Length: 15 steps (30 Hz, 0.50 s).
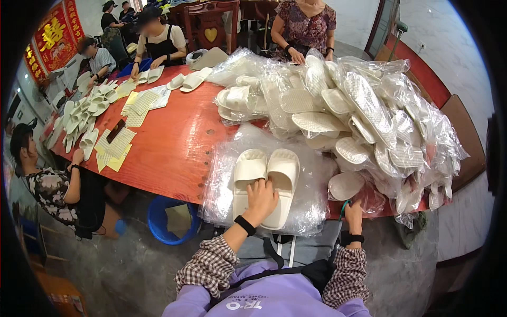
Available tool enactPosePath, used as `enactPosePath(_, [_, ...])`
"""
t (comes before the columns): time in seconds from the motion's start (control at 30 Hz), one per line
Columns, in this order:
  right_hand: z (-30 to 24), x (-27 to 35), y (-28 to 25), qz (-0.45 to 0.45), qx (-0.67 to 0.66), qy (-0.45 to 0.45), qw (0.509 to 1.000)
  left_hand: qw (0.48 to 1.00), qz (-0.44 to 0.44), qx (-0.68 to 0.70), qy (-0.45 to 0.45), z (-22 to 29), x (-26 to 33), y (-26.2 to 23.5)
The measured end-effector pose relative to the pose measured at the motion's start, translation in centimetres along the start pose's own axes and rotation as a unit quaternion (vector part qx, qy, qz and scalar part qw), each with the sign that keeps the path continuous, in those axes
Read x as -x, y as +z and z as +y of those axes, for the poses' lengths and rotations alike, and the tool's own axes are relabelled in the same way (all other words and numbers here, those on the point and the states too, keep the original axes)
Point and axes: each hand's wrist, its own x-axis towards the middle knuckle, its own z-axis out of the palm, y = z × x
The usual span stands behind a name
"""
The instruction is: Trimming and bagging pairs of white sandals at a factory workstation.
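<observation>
A pair of cream slippers (288, 182) lies side by side on a flat stack of clear plastic bags (219, 182) at the table's near edge. My left hand (262, 201) is closed on the slippers, its fingers at their adjoining inner sides, just below the straps. To the right, my right hand (353, 212) is at the table edge, beside a bagged slipper (346, 186) in the near part of the heap. Plastic and the hand itself hide most of its fingers. A thin teal loop (344, 207) shows by its thumb side.
A large heap of bagged slippers (364, 105) covers the right of the red table (174, 142). Loose slippers (87, 108), patterned sheets (119, 145) and a phone (116, 130) lie left. A blue bin (158, 219) stands on the floor. Several co-workers sit or stand around the table.
</observation>
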Motion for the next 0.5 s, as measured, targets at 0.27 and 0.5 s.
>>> enactPosePath(0.27, [-6.0,3.9,-1.3,0.051,0.101,-0.142,0.983,0.983,-0.041,0.172,-0.049,-5.2,-1.8,-5.2])
enactPosePath(0.5, [-1.5,2.0,2.7,0.161,-0.044,-0.239,0.957,0.997,-0.068,0.040,-0.014,-1.8,-1.5,-2.2])
